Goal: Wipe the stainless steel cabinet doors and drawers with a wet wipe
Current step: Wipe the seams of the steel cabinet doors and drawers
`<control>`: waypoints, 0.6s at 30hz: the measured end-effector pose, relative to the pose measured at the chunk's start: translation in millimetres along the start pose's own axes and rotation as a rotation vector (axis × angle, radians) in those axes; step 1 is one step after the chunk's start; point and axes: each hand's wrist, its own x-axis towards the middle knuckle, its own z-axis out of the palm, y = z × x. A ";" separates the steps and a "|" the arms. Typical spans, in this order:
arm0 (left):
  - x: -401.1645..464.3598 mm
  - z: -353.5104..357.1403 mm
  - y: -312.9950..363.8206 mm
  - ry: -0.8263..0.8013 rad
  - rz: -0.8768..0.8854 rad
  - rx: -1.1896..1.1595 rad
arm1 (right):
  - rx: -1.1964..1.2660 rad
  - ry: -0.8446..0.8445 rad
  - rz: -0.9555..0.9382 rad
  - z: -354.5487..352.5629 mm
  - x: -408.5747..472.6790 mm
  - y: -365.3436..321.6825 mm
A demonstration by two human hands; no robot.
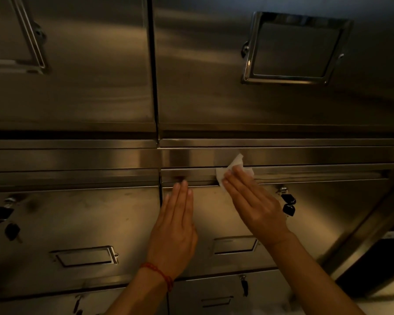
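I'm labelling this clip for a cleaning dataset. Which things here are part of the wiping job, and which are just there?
Part of the job:
wet wipe
right hand pressing it
left hand flat on the drawer
drawer front
cabinet doors

Just there:
keys in the lock
label holder
red wrist thread

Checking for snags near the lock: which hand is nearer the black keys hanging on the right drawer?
Right. The right hand lies just left of the black keys, pressing the wet wipe; the left hand rests farther left.

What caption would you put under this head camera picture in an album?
Right hand presses a white wet wipe along a steel drawer's top edge; left hand rests flat beside it.
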 end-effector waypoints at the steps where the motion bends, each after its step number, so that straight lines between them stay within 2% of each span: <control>1: 0.1 -0.6 0.2 -0.011 -0.005 0.006 | -0.013 0.005 0.021 -1.2 -2.9 1.8; 6: 1.0 -2.4 4.2 -0.040 -0.042 -0.003 | 0.003 0.041 0.040 0.6 2.7 -7.6; 10: 1.7 -3.9 5.2 -0.053 -0.046 -0.011 | 0.012 -0.012 -0.036 -0.4 5.8 -4.0; 13: 1.6 -4.4 5.0 -0.065 -0.047 -0.014 | -0.018 -0.032 -0.007 -5.1 -0.1 3.0; 18: 3.0 -4.2 9.0 -0.046 -0.073 -0.029 | 0.000 0.020 0.008 -2.1 3.7 -5.6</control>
